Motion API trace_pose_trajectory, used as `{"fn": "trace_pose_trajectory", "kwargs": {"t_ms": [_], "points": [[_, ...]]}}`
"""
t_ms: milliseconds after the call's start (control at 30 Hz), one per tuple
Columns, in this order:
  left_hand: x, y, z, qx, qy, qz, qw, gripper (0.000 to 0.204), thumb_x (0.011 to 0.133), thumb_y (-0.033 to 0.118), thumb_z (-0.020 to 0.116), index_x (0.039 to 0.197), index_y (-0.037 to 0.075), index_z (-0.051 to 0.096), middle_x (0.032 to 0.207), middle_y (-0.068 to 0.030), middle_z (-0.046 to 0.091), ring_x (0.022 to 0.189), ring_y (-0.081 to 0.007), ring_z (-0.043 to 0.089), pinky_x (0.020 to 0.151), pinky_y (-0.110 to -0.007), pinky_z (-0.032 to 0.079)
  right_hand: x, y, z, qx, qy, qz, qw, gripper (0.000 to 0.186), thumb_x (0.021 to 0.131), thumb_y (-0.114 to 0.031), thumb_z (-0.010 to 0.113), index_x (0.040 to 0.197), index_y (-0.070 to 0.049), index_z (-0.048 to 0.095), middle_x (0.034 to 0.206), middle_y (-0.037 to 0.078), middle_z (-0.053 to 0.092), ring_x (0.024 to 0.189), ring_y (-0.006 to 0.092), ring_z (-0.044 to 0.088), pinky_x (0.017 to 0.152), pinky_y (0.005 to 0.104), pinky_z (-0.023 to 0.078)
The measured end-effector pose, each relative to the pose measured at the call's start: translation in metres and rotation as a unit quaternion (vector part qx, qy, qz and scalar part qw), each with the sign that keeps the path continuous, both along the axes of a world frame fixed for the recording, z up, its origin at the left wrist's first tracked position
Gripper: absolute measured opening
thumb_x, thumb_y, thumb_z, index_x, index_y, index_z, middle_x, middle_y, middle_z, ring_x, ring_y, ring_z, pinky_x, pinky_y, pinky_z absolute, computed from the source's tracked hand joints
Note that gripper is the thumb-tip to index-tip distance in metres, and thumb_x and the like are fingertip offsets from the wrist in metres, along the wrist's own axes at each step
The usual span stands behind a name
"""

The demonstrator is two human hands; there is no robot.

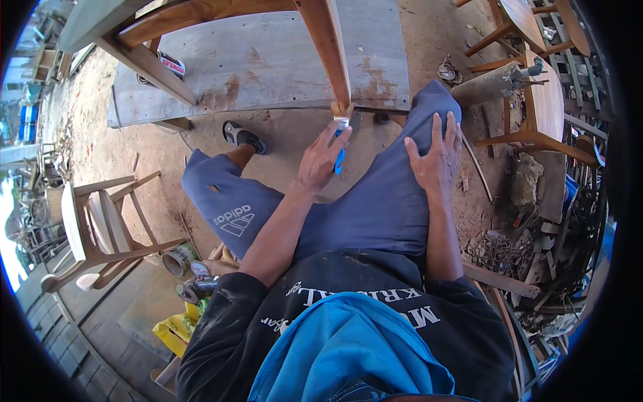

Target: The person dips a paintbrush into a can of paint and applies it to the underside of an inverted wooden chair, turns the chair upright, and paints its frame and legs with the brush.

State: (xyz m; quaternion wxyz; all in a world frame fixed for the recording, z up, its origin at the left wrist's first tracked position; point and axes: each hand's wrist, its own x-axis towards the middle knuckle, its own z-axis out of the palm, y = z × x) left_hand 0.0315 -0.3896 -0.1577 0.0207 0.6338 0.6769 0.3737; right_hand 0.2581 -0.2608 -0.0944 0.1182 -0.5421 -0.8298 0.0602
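A paintbrush (339,161) with a blue handle and a metal band is gripped in my left hand (316,161). Its brown bristles meet the lower end of a wooden leg (325,48), which is stained reddish brown on one face and pale along its edge. That leg belongs to a piece of wooden furniture (201,17) standing on a grey board (268,63) in front of me. Fingers spread, my right hand (435,161) lies flat on my right thigh, near the knee, holding nothing.
A can (172,65) stands on the board behind another, paler leg. To the left is a wooden chair (100,228), with an open tin (178,260) beside it. At the right are a grey cylinder (487,82), wooden chairs (546,100) and a scrap heap (502,254).
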Motion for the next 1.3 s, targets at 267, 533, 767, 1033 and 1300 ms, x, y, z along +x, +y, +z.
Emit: {"fn": "trace_pose_trajectory", "kwargs": {"t_ms": [267, 533, 767, 1033, 1300], "points": [[-0.019, 0.027, 0.113, 0.062, -0.066, -0.003, 0.996, 0.055, 0.081, -0.006, 0.070, 0.133, 0.009, 0.064, 0.124, -0.0204, 0.063, 0.103, -0.0356, 0.069, 0.084, -0.039, 0.062, 0.000, -0.002, 0.002, -0.012, -0.006, -0.015, 1.000, 0.078, 0.083, -0.040, 0.075, 0.146, -0.003, 0.047, 0.158, 0.023, 0.033, 0.146, 0.0451, 0.029, 0.117, 0.0538, 0.029], [-0.029, 0.020, 0.081, 0.162, 0.092, -0.014, 0.982, 0.060, 0.078, -0.001, 0.072, 0.136, 0.013, 0.064, 0.147, -0.0208, 0.045, 0.124, -0.0380, 0.058, 0.097, -0.043, 0.055, -0.008, 0.002, 0.001, -0.004, -0.014, -0.001, 1.000, 0.078, 0.083, -0.039, 0.075, 0.147, -0.005, 0.047, 0.158, 0.021, 0.033, 0.146, 0.0444, 0.028, 0.117, 0.0535, 0.029], [-0.016, 0.009, 0.052, -0.106, -0.020, -0.062, 0.992, 0.065, 0.082, -0.001, 0.068, 0.143, 0.017, 0.054, 0.144, -0.0185, 0.047, 0.123, -0.0384, 0.058, 0.095, -0.044, 0.057, -0.011, -0.003, 0.006, -0.006, -0.032, -0.009, 0.999, 0.077, 0.084, -0.038, 0.076, 0.147, -0.004, 0.047, 0.157, 0.021, 0.035, 0.145, 0.0429, 0.031, 0.117, 0.0511, 0.031], [-0.048, 0.039, 0.177, 0.261, 0.034, -0.021, 0.964, 0.057, 0.079, -0.001, 0.071, 0.134, 0.016, 0.066, 0.149, -0.0199, 0.044, 0.127, -0.0352, 0.057, 0.099, -0.044, 0.056, -0.018, -0.001, 0.004, 0.010, -0.043, 0.007, 0.999, 0.077, 0.084, -0.038, 0.075, 0.147, -0.005, 0.048, 0.156, 0.022, 0.035, 0.145, 0.0419, 0.032, 0.118, 0.0503, 0.031], [-0.016, -0.020, 0.024, -0.012, -0.128, -0.016, 0.992, 0.042, 0.084, 0.005, 0.069, 0.126, 0.008, 0.067, 0.134, -0.0195, 0.057, 0.114, -0.0345, 0.064, 0.086, -0.039, 0.058, -0.014, -0.002, -0.005, 0.007, -0.080, 0.013, 0.997, 0.076, 0.086, -0.040, 0.075, 0.148, -0.006, 0.046, 0.158, 0.020, 0.033, 0.145, 0.0410, 0.032, 0.117, 0.0510, 0.031]]}}
